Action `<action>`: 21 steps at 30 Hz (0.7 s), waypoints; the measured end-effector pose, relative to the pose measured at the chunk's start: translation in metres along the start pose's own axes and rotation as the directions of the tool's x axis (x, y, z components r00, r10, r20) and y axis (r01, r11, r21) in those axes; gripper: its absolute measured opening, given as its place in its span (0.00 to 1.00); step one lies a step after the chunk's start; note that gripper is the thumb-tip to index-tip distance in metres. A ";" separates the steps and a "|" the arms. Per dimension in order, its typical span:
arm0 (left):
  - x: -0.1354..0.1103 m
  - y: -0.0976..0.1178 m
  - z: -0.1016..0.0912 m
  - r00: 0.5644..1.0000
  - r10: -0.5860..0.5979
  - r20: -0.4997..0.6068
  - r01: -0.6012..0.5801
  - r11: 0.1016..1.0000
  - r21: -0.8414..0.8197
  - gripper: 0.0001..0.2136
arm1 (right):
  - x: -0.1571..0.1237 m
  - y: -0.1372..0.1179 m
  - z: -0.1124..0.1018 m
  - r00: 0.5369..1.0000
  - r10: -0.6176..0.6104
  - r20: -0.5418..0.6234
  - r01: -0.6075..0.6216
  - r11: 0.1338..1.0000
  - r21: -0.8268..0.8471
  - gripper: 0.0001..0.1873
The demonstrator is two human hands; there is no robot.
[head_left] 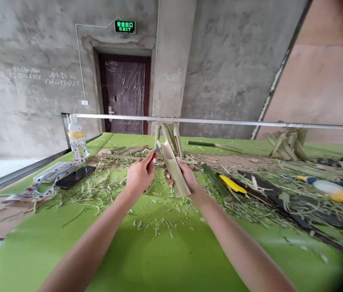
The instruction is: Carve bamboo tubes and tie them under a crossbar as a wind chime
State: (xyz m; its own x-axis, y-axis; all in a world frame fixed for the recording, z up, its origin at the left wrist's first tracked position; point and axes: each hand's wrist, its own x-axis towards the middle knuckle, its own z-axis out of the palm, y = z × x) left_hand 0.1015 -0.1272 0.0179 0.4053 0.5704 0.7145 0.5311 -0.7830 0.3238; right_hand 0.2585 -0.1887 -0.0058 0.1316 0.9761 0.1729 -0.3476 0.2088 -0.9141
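Observation:
My left hand [140, 173] is closed around a small red-handled knife [154, 155]. The blade end is at the upper left edge of a bamboo piece [175, 172], close to its cut-out opening; whether it touches is too small to tell. Wrapped round that piece from the right, my right hand [187, 175] keeps it tilted above the green table cover [171, 251]. Pale bamboo shavings [167, 224] lie beneath both hands. Just beyond, several cut bamboo pieces [176, 138] stand leaning together.
On the left are a clear bottle [80, 149], a phone [76, 177] and a patterned strap [36, 188]. To the right lie a green bamboo stick [215, 181], a yellow-handled tool [232, 184] and a dark long-bladed tool [281, 198]. A metal rail [220, 121] spans the back.

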 end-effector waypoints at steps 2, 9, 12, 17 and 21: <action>0.000 0.000 0.000 1.000 -0.012 0.012 0.012 1.000 0.006 0.20 | -0.001 0.000 0.003 0.998 0.037 -0.056 -0.042 0.995 -0.091 0.24; 0.003 0.000 0.002 0.994 -0.040 0.105 0.021 0.984 0.180 0.20 | -0.008 0.003 0.021 0.964 -0.086 -0.253 -0.023 0.917 -0.399 0.19; 0.005 -0.001 0.005 0.991 -0.050 0.120 0.018 0.969 0.248 0.21 | -0.012 0.003 0.027 0.956 -0.136 -0.259 -0.008 0.872 -0.489 0.18; 0.013 -0.009 0.010 0.984 -0.096 0.153 0.047 0.955 0.292 0.22 | -0.009 0.007 0.027 0.953 -0.159 -0.256 -0.013 0.827 -0.561 0.18; 0.020 -0.016 0.014 0.976 -0.142 0.166 0.080 0.939 0.335 0.22 | 0.003 0.013 0.022 0.949 -0.154 -0.274 -0.026 0.830 -0.557 0.18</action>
State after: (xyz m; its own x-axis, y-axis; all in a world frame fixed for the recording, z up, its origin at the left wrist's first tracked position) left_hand 0.1120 -0.1003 0.0180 0.4433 0.7093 0.5481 0.7801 -0.6064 0.1539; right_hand 0.2338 -0.1820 -0.0086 0.4330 0.8779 0.2043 0.2250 0.1142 -0.9676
